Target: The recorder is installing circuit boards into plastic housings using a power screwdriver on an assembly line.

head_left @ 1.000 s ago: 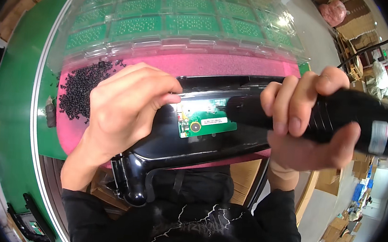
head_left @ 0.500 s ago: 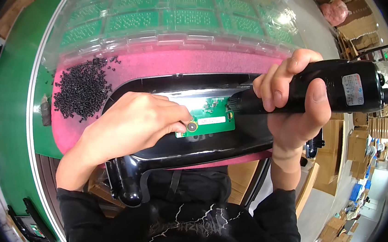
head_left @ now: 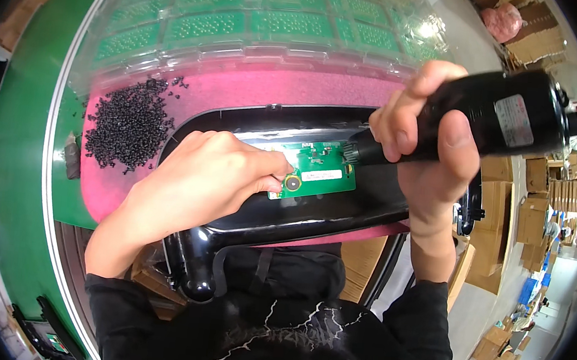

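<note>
A green circuit board [head_left: 326, 185] with a white label and a round metal-ringed part lies in a long, glossy black plastic housing [head_left: 285, 215]. At the board's left end, the thumb and fingers of my left hand [head_left: 223, 181] pinch together on its edge; the fingertips partly cover that end. My right hand [head_left: 426, 134] is wrapped round a thick black electric screwdriver [head_left: 477, 104], its cable leaving the back. The tool's dark nose reaches the board's right end, and its tip cannot be made out clearly. Beneath the housing is a pink mat [head_left: 242, 80].
To the left, a pile of small black screws [head_left: 128, 125] sits on the mat. Clear plastic trays of green circuit boards [head_left: 288, 24] stand at the far side. The green tabletop [head_left: 26, 157] extends left. Cardboard boxes [head_left: 493, 229] stand on the right.
The back end of the screwdriver has tilted slightly, and my right hand has shifted a little left and away from me. My left hand keeps its pinch at the board's left end.
</note>
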`<state>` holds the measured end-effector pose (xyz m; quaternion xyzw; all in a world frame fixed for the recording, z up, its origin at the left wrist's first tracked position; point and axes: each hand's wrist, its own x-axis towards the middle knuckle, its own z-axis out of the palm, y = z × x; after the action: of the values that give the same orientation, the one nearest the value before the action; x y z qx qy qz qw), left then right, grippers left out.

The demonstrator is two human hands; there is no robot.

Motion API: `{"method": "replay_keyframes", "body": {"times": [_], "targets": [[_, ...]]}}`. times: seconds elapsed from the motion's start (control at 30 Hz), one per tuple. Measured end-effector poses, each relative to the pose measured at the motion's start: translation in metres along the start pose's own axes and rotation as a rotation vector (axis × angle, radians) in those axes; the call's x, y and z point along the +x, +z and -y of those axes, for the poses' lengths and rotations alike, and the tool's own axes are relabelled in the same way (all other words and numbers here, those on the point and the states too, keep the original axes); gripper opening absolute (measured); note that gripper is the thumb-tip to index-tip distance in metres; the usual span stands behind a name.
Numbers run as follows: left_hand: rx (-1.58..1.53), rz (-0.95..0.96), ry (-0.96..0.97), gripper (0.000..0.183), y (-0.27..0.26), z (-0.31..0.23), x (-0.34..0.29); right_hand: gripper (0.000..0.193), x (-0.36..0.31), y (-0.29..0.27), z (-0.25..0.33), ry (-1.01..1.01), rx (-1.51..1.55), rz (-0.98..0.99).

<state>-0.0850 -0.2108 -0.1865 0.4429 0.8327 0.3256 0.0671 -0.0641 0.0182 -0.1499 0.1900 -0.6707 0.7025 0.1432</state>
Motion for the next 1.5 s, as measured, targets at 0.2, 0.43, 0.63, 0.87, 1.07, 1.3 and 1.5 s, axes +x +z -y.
{"method": "replay_keyframes", "body": {"times": [0.2,0.43,0.63,0.87,1.07,1.3,1.5], "targets": [[0.085,-0.102,0.217,0.021,-0.003,-0.002,0.007,0.042,-0.012,0.007,0.033,-0.291,0.439,0.161],[0.109,-0.181,0.281,0.018,-0.005,0.004,0.0,0.043,-0.01,0.034,0.035,-0.323,0.545,0.186],[0.139,-0.224,0.33,0.018,-0.001,0.003,0.001,0.044,-0.015,0.035,0.035,-0.311,0.511,0.097],[0.105,-0.239,0.288,0.018,-0.002,0.004,0.005,0.047,-0.01,0.036,0.034,-0.305,0.442,0.138],[0.105,-0.229,0.223,0.018,-0.006,0.005,0.002,0.048,-0.004,0.036,0.024,-0.307,0.476,0.185],[0.166,-0.134,0.007,0.016,-0.009,0.009,0.001,0.051,0.003,0.027,0.014,-0.209,0.381,0.252],[0.15,-0.176,-0.089,0.011,-0.007,0.011,-0.001,0.055,-0.005,0.044,0.008,-0.028,0.147,0.03]]}}
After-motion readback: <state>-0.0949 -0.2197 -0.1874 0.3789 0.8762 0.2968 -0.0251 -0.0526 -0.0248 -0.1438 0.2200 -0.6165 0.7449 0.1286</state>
